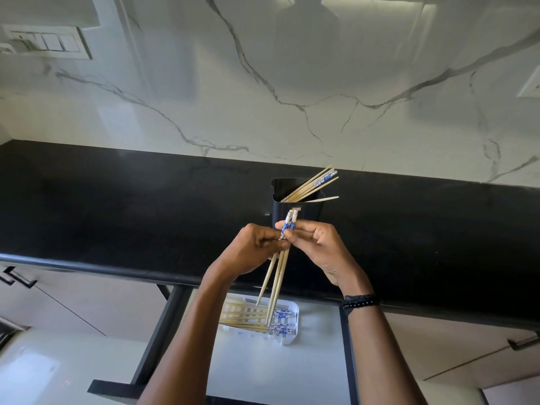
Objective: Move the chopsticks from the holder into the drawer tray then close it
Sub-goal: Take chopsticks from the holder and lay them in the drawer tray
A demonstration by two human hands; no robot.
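Two-handed grip (pixel 285 235) on chopsticks (pixel 276 276) above part-filled tray (pixel 293 309)

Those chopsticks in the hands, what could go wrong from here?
1. The held chopsticks splay at their tips; pinched only near the top by both hands, one might slip and miss the tray.
2. The rest lean out over the holder rim; a careless pull might tip it.

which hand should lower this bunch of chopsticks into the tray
Probably the left hand. It wraps the chopsticks mid-shaft, right above the white tray in the open drawer. The right hand only pinches their blue tops.
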